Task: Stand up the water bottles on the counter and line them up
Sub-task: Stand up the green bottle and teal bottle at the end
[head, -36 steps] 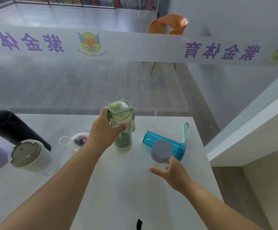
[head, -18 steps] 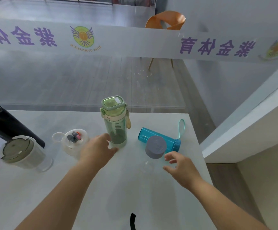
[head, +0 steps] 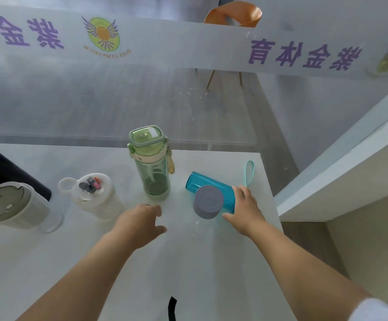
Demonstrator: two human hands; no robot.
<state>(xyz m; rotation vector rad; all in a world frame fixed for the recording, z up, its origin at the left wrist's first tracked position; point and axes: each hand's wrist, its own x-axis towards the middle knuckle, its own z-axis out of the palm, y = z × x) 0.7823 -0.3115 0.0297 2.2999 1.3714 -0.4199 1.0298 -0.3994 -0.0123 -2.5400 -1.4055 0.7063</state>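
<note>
Teal bottle (head: 208, 186) lies near the counter (head: 211, 274) edge, right hand (head: 244, 210) touching; left hand (head: 139, 222) loose, empty.

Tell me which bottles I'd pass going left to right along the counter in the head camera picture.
Grey-lidded cup → white bottle → green bottle → grey-capped clear bottle. The black bottle and the teal bottle overlap others, so I leave them out.
</note>
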